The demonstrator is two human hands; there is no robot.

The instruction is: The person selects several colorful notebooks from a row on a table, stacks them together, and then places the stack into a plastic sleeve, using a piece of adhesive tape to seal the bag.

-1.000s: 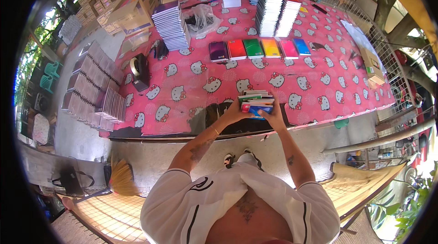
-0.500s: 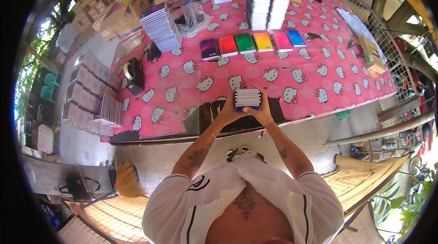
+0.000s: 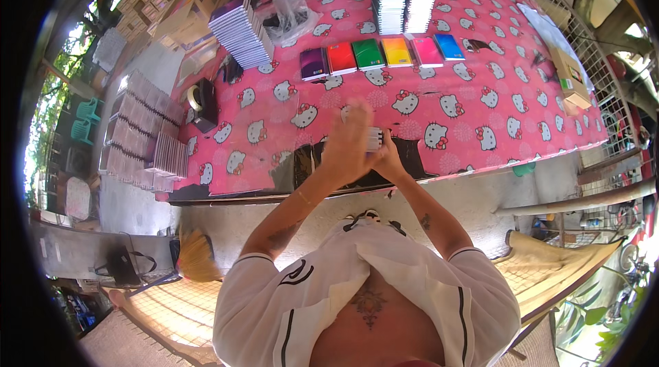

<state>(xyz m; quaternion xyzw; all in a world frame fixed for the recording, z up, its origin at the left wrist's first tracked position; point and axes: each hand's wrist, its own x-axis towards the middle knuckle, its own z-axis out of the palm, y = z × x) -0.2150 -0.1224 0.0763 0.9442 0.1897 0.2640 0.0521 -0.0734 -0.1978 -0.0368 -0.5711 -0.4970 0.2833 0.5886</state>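
Note:
At the table's near edge, my right hand [image 3: 389, 161] grips a small stack of notebooks [image 3: 375, 139], page edges up, fingers and thumb around its right side. My left hand [image 3: 349, 144] is raised across the left part of the stack with fingers stretched out, their tips smeared by motion. It hides much of the stack, and whether it touches it I cannot tell. Beyond the hands runs a row of small notebooks: purple [image 3: 312, 64], red [image 3: 341, 58], green [image 3: 368, 55], yellow [image 3: 397, 52], pink [image 3: 427, 52] and blue [image 3: 449, 47].
Tall notebook stacks with green [image 3: 388, 0] and red [image 3: 420, 0] tops stand behind the row. A purple-topped stack [image 3: 241, 34], a plastic bag [image 3: 292, 17] and a tape dispenser [image 3: 203, 105] are at left. Wrapped notebook bundles [image 3: 141, 133] sit beside the table; a carton [image 3: 571, 80] lies right.
My left hand has let go of the stack's left side and lifted over it, fingers extended. My right hand still holds the stack. The view has shifted slightly.

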